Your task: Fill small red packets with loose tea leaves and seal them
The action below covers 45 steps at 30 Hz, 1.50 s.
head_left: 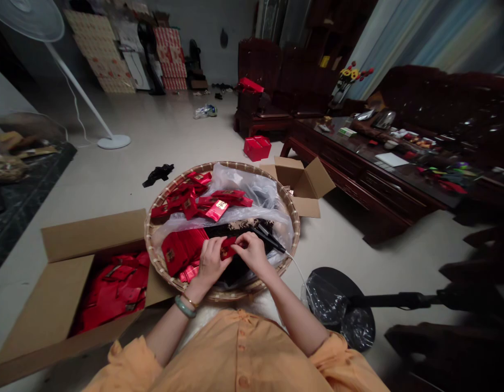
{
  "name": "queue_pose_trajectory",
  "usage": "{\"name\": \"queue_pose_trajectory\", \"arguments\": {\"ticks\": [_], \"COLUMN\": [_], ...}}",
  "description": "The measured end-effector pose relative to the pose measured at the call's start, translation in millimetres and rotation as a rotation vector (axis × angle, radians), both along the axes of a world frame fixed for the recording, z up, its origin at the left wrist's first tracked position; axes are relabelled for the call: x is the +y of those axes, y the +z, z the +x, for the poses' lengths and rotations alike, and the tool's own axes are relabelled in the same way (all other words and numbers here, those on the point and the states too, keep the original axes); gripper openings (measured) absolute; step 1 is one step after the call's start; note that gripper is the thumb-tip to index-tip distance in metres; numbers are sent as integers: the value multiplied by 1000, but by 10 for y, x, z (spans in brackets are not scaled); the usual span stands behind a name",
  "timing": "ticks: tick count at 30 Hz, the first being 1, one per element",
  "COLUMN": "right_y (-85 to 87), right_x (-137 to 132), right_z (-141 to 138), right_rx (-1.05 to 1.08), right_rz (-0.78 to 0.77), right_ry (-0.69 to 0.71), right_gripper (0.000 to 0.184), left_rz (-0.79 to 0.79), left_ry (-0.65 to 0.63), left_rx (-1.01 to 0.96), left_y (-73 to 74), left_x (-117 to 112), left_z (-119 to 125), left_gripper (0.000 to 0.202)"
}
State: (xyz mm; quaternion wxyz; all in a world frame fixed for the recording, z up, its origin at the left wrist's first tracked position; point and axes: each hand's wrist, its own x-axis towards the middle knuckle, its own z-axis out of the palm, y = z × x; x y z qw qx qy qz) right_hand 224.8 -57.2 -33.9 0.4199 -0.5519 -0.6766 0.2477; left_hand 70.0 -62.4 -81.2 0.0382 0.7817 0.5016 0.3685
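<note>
Both hands work over a round woven bamboo basket (297, 223) in front of my body. My left hand (212, 259) grips one end of a small red packet (228, 248). The fingers of my right hand (252, 251) pinch its other end. Left of my hands lies a stack of flat red packets (182, 247) with gold print. Filled-looking red packets (189, 201) are heaped on clear plastic sheeting (260, 188) at the basket's far side. Beside my right hand rests a black tong-shaped tool (270, 238) with a white cord, resembling a hair straightener.
At left an open carton (64, 294) holds many red packets. Another open carton (307, 188) stands behind the basket at right, near a dark wooden table (358, 185). A black round stand base (337, 305) is close on my right. A white fan base (114, 142) stands farther back.
</note>
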Motion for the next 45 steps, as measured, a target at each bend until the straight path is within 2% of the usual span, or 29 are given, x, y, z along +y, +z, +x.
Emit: {"name": "queue_pose_trajectory", "arguments": {"ticks": [6, 16, 22, 29, 32, 36, 40, 45], "right_y": [57, -10, 24, 1, -48, -113, -168, -257], "right_x": [-20, 16, 22, 42, 66, 92, 114, 167], "right_z": [10, 15, 30, -21, -17, 1, -8, -13], "right_rx": [-32, 44, -108, -178, -162, -85, 60, 377], "right_rz": [108, 54, 85, -55, -110, -166, -226, -447], "right_ry": [51, 29, 11, 48, 65, 46, 87, 173], "right_gripper": [10, 7, 10, 14, 7, 7, 9, 19], "left_rz": [-17, 9, -3, -8, -15, -15, -17, -13], "left_ry": [-4, 40, 56, 52, 41, 12, -5, -16], "left_rx": [21, 61, 122, 139, 131, 115, 88, 44], "left_y": [-5, 7, -48, -89, -86, -94, -129, -175], "left_x": [19, 42, 49, 61, 48, 39, 45, 48], "left_z": [-15, 3, -19, 8, 13, -3, -9, -14], "left_gripper": [52, 59, 65, 62, 56, 54, 54, 51]}}
